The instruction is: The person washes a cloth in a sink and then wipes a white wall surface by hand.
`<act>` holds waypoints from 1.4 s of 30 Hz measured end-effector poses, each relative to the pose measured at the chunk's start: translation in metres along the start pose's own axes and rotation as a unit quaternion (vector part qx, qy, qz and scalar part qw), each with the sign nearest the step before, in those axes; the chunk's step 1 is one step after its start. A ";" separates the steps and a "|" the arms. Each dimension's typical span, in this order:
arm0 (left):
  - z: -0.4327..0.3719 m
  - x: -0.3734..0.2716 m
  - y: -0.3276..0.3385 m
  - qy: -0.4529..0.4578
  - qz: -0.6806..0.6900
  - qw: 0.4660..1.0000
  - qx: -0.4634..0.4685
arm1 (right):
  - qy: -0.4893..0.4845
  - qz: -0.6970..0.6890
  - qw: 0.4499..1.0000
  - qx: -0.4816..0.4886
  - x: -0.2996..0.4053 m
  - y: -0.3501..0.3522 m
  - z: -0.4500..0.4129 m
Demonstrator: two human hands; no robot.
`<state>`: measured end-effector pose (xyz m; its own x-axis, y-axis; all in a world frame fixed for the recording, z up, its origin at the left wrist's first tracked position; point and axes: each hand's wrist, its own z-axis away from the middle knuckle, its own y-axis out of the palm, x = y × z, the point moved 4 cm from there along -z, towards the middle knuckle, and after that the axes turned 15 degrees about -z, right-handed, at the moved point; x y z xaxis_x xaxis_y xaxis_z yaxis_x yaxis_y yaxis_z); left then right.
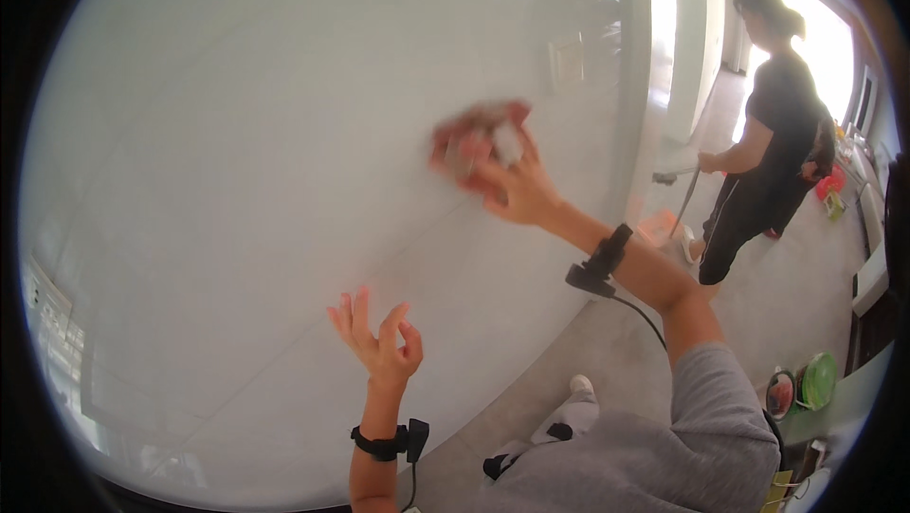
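My right hand (522, 182) presses a crumpled red-and-white cloth (480, 139) against a glossy light-coloured wall (249, 157); hand and cloth are blurred. Lower down, my left hand (380, 342) is raised close to the same wall, fingers spread and thumb bent towards the index finger, holding nothing. Whether its fingertips touch the surface I cannot tell. Thin seams run slantwise across the wall. Each of my wrists wears a black strap with a small device and a cable.
A person in dark clothes (775, 122) stands at the right, holding a long handle (686, 200). An orange container (657, 227) is on the floor near them. A green bucket-like container (817, 381) and a round one with red contents (780, 395) stand at the lower right.
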<state>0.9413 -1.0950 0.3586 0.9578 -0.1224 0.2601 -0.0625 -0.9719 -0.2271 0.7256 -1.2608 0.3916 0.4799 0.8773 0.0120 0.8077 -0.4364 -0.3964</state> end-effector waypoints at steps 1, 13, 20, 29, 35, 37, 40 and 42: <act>-0.006 -0.001 -0.002 -0.001 -0.006 1.000 0.003 | 0.055 -0.065 0.993 -0.085 -0.005 -0.010 -0.013; -0.116 -0.038 -0.032 -0.016 -0.073 0.997 0.004 | -0.216 -0.092 0.972 -0.025 0.050 0.026 0.061; -0.143 -0.035 -0.043 -0.038 -0.162 0.986 -0.010 | -0.269 -0.149 0.951 0.038 0.092 0.008 0.084; -0.171 -0.045 -0.048 0.004 -0.263 0.964 -0.045 | -0.214 -0.160 0.958 -0.105 0.104 -0.025 0.062; -0.176 -0.044 -0.049 -0.022 -0.274 0.961 -0.024 | -0.258 -0.169 0.948 -0.074 0.103 -0.018 0.067; -0.174 -0.048 -0.049 -0.013 -0.281 0.960 -0.012 | -0.249 -0.173 0.947 -0.108 0.103 -0.017 0.070; -0.180 -0.047 -0.049 -0.037 -0.294 0.955 0.012 | -0.247 -0.168 0.948 -0.108 0.105 -0.017 0.070; -0.182 -0.045 -0.049 -0.036 -0.289 0.957 -0.019 | -0.247 -0.161 0.950 -0.101 0.100 -0.022 0.064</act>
<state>0.8500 -1.0787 0.5287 0.8521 0.4500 0.2672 0.4742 -0.8799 -0.0304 0.7337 -1.1501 0.3425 0.0181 0.9366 -0.3499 0.9583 -0.1161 -0.2612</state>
